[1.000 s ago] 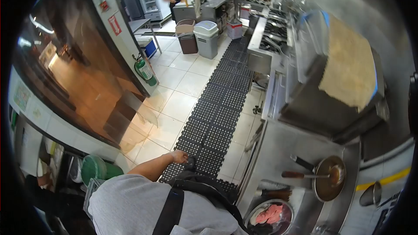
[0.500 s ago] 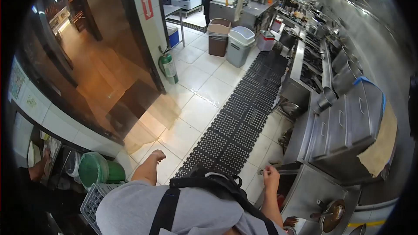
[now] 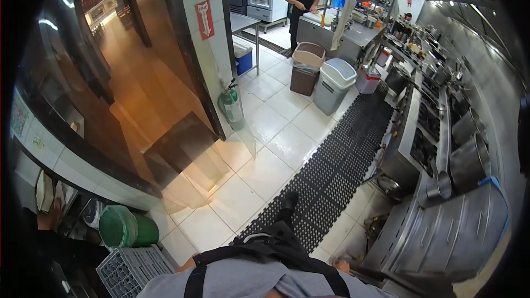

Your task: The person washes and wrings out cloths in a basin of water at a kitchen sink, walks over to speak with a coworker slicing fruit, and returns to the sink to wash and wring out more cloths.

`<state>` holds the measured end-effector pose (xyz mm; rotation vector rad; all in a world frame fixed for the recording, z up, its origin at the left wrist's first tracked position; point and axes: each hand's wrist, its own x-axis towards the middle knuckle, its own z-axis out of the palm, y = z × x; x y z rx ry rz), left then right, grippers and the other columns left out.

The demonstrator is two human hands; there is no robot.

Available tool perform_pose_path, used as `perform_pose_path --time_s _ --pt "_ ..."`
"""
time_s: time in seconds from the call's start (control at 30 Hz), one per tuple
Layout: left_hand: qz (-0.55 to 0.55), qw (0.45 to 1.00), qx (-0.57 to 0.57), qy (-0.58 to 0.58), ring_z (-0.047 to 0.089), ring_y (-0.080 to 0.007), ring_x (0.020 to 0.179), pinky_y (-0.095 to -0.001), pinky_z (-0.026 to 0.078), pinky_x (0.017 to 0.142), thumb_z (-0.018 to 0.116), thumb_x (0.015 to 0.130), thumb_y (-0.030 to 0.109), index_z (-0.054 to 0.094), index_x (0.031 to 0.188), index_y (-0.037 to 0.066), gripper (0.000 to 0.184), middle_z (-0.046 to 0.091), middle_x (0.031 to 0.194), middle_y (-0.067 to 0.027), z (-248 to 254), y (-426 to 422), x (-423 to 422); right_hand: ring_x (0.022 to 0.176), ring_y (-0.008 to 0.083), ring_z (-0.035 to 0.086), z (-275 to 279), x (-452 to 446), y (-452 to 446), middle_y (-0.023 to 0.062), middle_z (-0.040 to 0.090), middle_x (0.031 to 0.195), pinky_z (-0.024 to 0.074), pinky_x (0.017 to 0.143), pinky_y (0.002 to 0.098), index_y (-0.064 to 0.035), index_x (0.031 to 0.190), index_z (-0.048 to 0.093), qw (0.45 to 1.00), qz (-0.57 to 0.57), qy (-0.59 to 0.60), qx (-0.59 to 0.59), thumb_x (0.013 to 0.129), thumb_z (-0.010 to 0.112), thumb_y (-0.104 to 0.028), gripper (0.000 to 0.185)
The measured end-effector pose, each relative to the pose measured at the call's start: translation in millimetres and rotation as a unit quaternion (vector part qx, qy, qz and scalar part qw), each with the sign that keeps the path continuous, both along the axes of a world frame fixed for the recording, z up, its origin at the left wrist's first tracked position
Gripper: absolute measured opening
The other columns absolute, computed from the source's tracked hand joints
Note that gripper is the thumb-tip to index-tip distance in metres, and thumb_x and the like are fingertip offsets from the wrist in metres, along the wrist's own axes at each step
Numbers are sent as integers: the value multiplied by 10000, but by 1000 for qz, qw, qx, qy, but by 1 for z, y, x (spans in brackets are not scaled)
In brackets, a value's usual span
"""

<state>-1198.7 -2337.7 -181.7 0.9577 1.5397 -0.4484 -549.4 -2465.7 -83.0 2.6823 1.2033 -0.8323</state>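
My right hand (image 3: 342, 266) shows only in small part, low beside my body near the steel counter. Its fingers are too hidden to read, and I see nothing held in it. A sliver of my left forearm (image 3: 187, 264) shows at my other side; my left hand is out of sight behind my body. I wear a grey shirt and a black apron (image 3: 270, 251). One dark shoe (image 3: 289, 201) is forward on the black rubber mat (image 3: 331, 187).
Stoves (image 3: 422, 149) and steel drawers (image 3: 441, 232) line the right. Ahead stand a grey bin (image 3: 331, 91), a brown bin (image 3: 305, 77) and a fire extinguisher (image 3: 231, 107). A grey crate (image 3: 135, 267) and green bin (image 3: 146, 230) are left. A co-worker (image 3: 301, 3) works behind.
My view has moved forward along the mat and tilted. Both my arms, raised out at the sides before, are now low and mostly hidden. My shoe has come into view.
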Motion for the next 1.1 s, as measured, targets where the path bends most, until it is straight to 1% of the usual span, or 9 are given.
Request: perform_pose_path --time_s 0.23,0.27,0.3,0.37,0.53,0.8,0.93,1.07,1.1 --pt "134 986 -28 98 594 -197 691 -354 499 563 609 774 244 639 886 65 213 630 798 -103 14 124 43 812 349 607 -125 119 179 196 633 855 479 747 420 -19 764 662 992 111 -51 28 710 561 -177 194" --pt "131 985 3 110 594 -195 691 -351 497 563 610 773 246 639 883 65 213 631 796 -104 8 162 52 815 356 606 -42 117 254 185 630 832 482 732 424 -20 761 659 992 118 -32 -2 723 554 -182 197" --pt "-246 927 263 101 591 -156 681 -332 485 567 610 762 254 653 855 73 208 620 741 -101 30 199 49 818 353 607 -25 121 314 184 632 846 483 728 426 -12 783 654 996 25 -25 80 736 534 -174 207" --pt "297 923 235 66 583 -156 720 -297 500 564 612 739 178 600 1044 75 321 611 813 -69 139 276 148 815 357 599 60 121 416 193 626 874 475 751 432 5 849 628 981 102 -37 162 761 487 -126 211" --pt "241 925 293 -29 578 -150 737 -276 506 570 621 732 153 554 1126 63 410 595 888 -63 180 387 236 822 302 626 176 124 592 186 635 888 484 738 353 -10 928 641 924 35 159 347 758 590 -123 211" --pt "-25 993 100 65 614 -201 759 -350 546 594 632 737 179 572 1106 93 383 620 886 -103 59 398 235 778 359 602 87 150 597 189 623 808 484 727 388 -31 838 636 915 228 86 320 760 583 -169 167" --pt "191 972 -96 99 622 -224 796 -379 542 614 629 762 194 580 1059 11 353 619 914 -127 -4 382 204 782 362 603 16 215 537 205 621 814 481 744 409 -40 815 661 986 100 28 131 675 571 -154 202" --pt "-147 967 186 -92 631 -223 674 -390 512 570 641 767 245 601 954 -4 314 634 871 -145 -8 431 171 738 374 613 18 267 500 235 608 710 487 703 440 -9 734 673 995 -45 -33 83 649 565 -117 174" --pt "-4 999 43 31 623 -225 640 -392 497 543 636 762 245 602 946 -6 313 635 847 -145 -17 472 183 729 377 615 31 265 505 236 608 708 486 700 447 -1 723 669 993 -79 -68 61 656 558 -111 170"
